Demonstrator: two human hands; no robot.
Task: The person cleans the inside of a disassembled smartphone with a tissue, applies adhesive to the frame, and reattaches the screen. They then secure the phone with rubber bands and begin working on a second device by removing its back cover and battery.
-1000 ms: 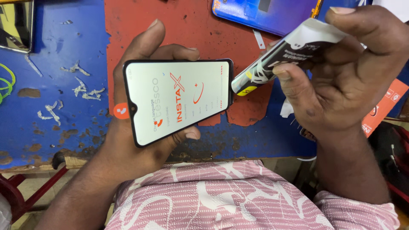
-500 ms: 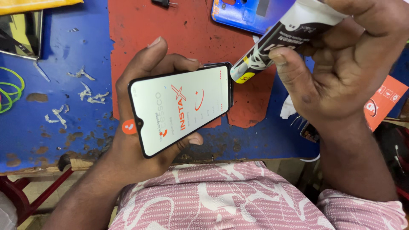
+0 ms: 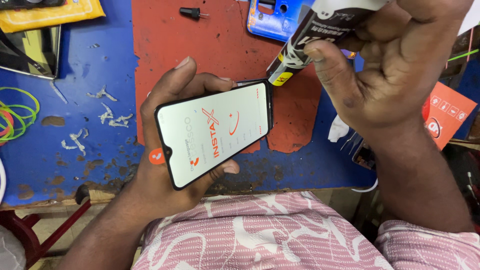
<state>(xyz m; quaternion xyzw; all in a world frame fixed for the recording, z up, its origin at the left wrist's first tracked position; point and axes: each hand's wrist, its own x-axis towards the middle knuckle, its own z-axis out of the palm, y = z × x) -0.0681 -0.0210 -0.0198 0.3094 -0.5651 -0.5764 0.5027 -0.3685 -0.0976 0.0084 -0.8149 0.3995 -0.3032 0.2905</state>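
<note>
This is a phone repair workshop, shown by a worn blue desk point(image 3: 75, 165) with chipped paint and a stained red work mat point(image 3: 210, 45) on it. Above the mat lies an opened blue phone body point(image 3: 272, 20); left of it, glue scraps point(image 3: 107, 115) and rubber bands point(image 3: 17, 112).

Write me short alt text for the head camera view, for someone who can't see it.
Seen from above, the left hand holds a phone display panel with a white protective film, while the right hand grips a black-and-white glue tube with its tip at the panel's top edge. Below lies a blue workbench with a red mat, and green rubber bands to the left.
</note>
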